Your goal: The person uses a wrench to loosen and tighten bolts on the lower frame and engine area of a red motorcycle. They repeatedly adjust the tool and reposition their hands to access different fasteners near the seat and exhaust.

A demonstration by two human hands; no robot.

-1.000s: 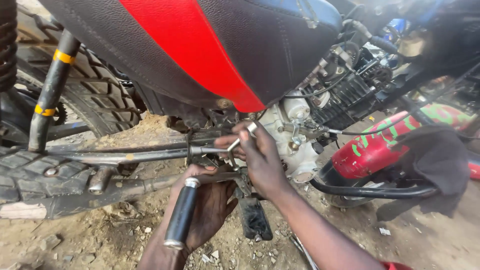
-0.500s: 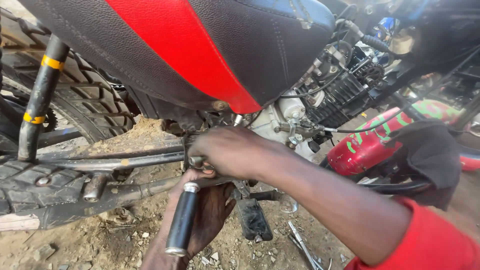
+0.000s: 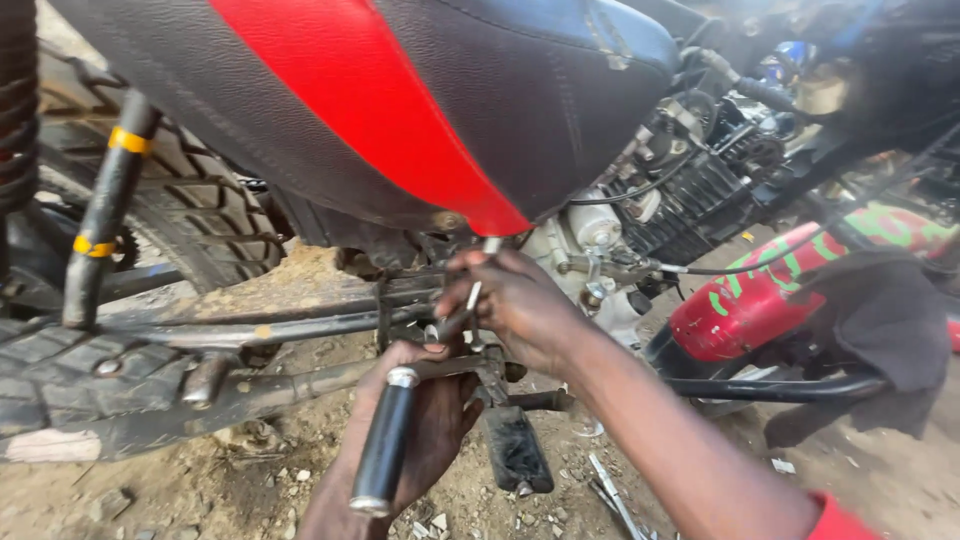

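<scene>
Beneath a motorcycle's black-and-red padded seat (image 3: pixel 400 130), the right hand (image 3: pixel 520 305) has its fingers (image 3: pixel 470 285) pinched around a slim silver metal tool (image 3: pixel 478 290), held at the frame just behind the grey engine (image 3: pixel 600 240). The left hand (image 3: pixel 420 430) reaches up from below, fingers curled against a black rubber-sleeved lever with metal end caps (image 3: pixel 385 450). A black footpeg (image 3: pixel 515 448) hangs just beside it, above the dirt ground (image 3: pixel 200 490). A knobbly tyre (image 3: pixel 190 210) stands to the left.

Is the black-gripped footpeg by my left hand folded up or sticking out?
Cannot tell: the footpeg lies across the left hand, its mount hidden.
</scene>
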